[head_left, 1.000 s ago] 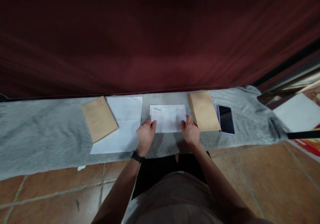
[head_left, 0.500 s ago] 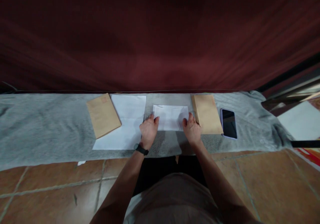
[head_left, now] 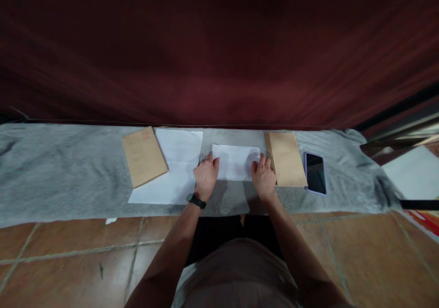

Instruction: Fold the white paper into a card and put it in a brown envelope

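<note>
A folded white sheet of paper (head_left: 235,161) lies on the grey cloth (head_left: 68,170) in front of me. My left hand (head_left: 205,178), with a black watch on its wrist, rests its fingers on the sheet's left edge. On the sheet's lower right corner sits my right hand (head_left: 263,177), fingers pressed flat. Both hands lie on the paper with fingers stretched out. A stack of brown envelopes (head_left: 286,159) is just right of my right hand. Left of my left hand lies a white sheet (head_left: 173,166) with a brown envelope (head_left: 144,156) partly on it.
A dark phone (head_left: 315,173) lies right of the envelope stack. A dark red curtain (head_left: 219,51) hangs behind the cloth. Terracotta floor tiles (head_left: 68,262) spread in front. White paper (head_left: 414,170) and a dark bar show at the far right.
The top fold of the paper has been pressed down, so the sheet looks flatter and smaller. Both hands have slid slightly forward along its near edge.
</note>
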`<action>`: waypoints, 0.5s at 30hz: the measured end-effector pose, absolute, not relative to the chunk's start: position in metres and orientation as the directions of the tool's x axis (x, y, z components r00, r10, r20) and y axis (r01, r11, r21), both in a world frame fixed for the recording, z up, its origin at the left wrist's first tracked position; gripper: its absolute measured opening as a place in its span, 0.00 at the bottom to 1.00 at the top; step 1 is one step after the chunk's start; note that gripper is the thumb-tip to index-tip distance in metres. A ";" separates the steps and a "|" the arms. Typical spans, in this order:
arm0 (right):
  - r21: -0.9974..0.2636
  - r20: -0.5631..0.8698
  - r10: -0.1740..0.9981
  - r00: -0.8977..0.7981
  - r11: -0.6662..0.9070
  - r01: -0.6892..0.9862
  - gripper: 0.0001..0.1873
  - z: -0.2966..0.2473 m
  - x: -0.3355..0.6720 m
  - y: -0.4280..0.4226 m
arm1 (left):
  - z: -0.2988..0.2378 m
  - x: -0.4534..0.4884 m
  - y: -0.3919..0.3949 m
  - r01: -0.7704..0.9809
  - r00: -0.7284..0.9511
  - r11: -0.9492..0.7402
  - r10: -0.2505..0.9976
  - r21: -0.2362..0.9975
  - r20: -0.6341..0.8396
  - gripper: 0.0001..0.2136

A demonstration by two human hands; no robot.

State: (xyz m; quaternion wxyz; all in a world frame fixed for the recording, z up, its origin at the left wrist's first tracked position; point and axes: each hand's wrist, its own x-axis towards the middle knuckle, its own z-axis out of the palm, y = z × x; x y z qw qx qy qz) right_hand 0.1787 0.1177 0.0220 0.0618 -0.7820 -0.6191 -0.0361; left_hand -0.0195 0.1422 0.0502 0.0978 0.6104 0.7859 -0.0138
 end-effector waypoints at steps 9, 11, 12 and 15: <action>-0.145 0.266 0.963 0.045 -0.006 0.989 0.22 0.009 0.190 0.124 | 0.044 -0.019 0.141 0.972 -0.192 0.208 0.971 0.108 -0.142 0.23; -0.160 0.261 0.965 0.004 0.040 0.986 0.21 0.006 0.191 0.125 | 0.043 -0.018 0.140 0.975 -0.175 0.191 0.975 0.112 -0.138 0.23; -0.163 0.255 0.967 -0.006 0.050 0.985 0.21 0.005 0.192 0.125 | 0.042 -0.018 0.139 0.976 -0.169 0.185 0.976 0.113 -0.139 0.23; -0.154 0.241 0.970 -0.010 0.048 0.987 0.20 0.003 0.192 0.125 | 0.042 -0.018 0.138 0.977 -0.156 0.173 0.979 0.125 -0.133 0.22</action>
